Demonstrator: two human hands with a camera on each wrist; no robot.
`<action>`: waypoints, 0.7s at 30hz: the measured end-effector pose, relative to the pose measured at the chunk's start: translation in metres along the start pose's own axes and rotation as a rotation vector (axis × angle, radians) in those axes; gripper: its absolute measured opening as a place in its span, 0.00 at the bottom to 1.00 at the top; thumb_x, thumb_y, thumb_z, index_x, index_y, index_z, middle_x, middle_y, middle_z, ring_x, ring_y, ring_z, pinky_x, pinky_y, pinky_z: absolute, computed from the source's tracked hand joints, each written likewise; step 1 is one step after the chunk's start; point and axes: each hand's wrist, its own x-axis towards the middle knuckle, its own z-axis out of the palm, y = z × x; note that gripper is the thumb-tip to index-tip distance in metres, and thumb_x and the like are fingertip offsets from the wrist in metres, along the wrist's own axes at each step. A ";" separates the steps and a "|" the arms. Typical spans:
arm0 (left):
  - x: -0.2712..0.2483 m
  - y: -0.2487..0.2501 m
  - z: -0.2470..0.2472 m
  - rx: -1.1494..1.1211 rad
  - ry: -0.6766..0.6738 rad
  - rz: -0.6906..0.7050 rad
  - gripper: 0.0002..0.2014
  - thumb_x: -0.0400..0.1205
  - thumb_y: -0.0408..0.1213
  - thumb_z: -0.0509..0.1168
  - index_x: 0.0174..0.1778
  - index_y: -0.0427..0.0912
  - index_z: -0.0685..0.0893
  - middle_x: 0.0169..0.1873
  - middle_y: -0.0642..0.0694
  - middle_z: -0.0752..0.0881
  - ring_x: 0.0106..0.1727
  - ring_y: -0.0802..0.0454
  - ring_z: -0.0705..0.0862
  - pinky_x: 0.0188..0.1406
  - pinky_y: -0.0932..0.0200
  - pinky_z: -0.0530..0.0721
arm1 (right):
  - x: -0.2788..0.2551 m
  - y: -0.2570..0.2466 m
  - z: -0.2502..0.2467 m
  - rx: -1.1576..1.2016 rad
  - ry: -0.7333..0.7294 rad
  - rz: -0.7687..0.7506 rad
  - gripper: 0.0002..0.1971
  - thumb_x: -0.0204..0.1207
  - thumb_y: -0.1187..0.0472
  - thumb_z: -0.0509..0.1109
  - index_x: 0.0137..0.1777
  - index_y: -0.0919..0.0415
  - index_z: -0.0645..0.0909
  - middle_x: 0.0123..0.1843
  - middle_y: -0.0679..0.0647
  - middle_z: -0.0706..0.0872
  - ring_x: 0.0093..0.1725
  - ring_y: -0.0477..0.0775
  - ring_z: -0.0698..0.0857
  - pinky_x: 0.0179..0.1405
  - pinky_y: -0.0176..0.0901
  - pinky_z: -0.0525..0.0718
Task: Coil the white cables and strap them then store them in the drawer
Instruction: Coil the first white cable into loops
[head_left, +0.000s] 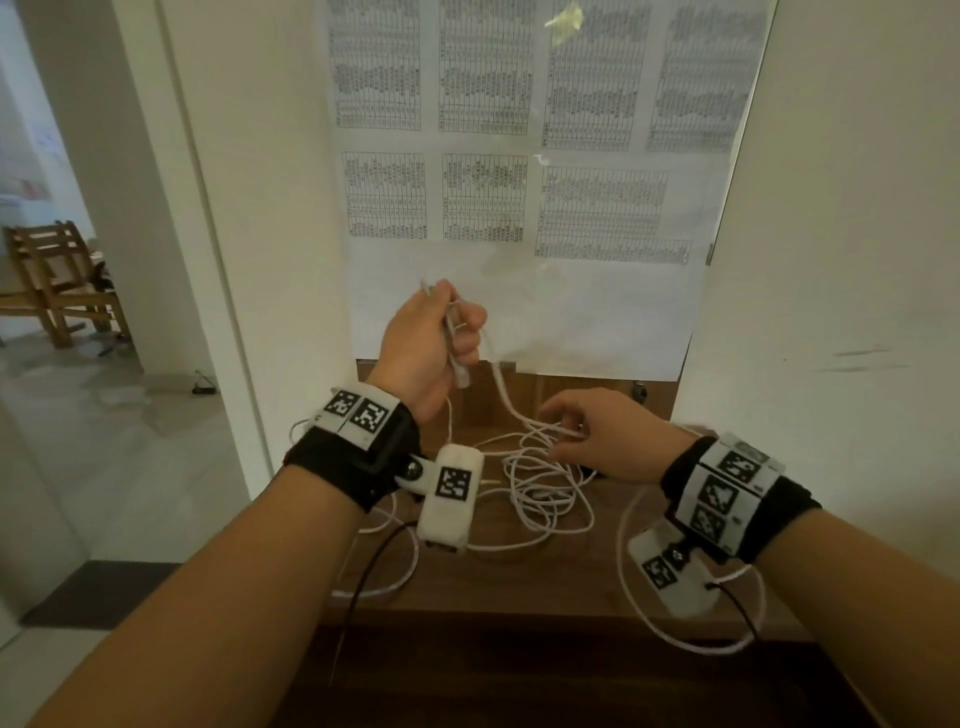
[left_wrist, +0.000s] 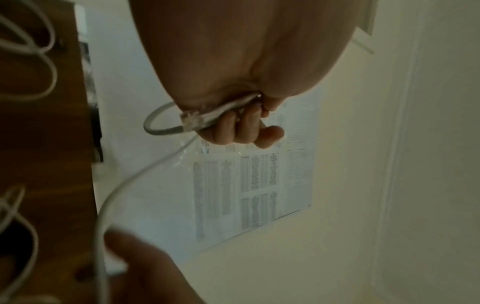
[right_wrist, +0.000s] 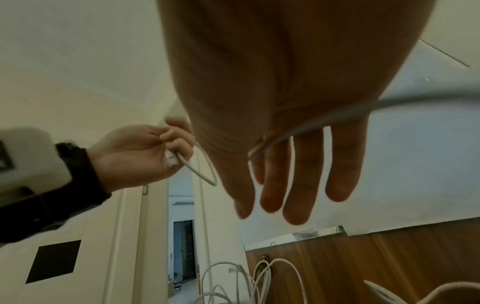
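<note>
A tangle of white cables (head_left: 540, 488) lies on the wooden cabinet top (head_left: 545, 587). My left hand (head_left: 441, 327) is raised above it and grips one cable near its end, fingers curled round it. The clear plug (head_left: 462, 378) sticks out below the fist, and in the left wrist view the plug (left_wrist: 189, 121) shows beside a small loop in my left hand (left_wrist: 239, 127). From the fist the cable runs down to my right hand (head_left: 587, 431) just above the tangle. In the right wrist view the cable (right_wrist: 324, 121) crosses the palm of my right hand (right_wrist: 298, 164), whose fingers are straight.
Sheets of printed tables (head_left: 483, 197) hang on the panel behind the cabinet, with white walls close on both sides. A wooden chair (head_left: 57, 280) stands through the opening at the left. Loops of cable (head_left: 691, 639) hang over the cabinet's front edge.
</note>
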 end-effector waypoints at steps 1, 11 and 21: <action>0.000 -0.001 -0.001 0.100 0.013 0.033 0.11 0.93 0.41 0.49 0.45 0.44 0.69 0.28 0.47 0.84 0.22 0.55 0.74 0.23 0.63 0.69 | -0.001 -0.001 -0.001 0.002 0.028 -0.033 0.16 0.81 0.51 0.73 0.67 0.50 0.84 0.44 0.36 0.82 0.43 0.37 0.81 0.48 0.40 0.80; -0.022 -0.041 0.013 0.747 -0.202 0.009 0.15 0.92 0.38 0.53 0.43 0.40 0.80 0.25 0.51 0.82 0.22 0.60 0.80 0.27 0.65 0.78 | 0.007 -0.011 -0.018 0.262 0.259 -0.248 0.04 0.79 0.56 0.75 0.49 0.48 0.92 0.41 0.40 0.90 0.41 0.38 0.87 0.44 0.32 0.82; -0.027 -0.032 0.019 0.318 -0.282 -0.311 0.26 0.90 0.54 0.51 0.26 0.46 0.69 0.17 0.51 0.60 0.16 0.55 0.54 0.20 0.63 0.51 | 0.013 -0.018 -0.012 0.414 0.297 -0.174 0.11 0.84 0.46 0.66 0.57 0.50 0.82 0.51 0.44 0.87 0.45 0.35 0.82 0.45 0.26 0.76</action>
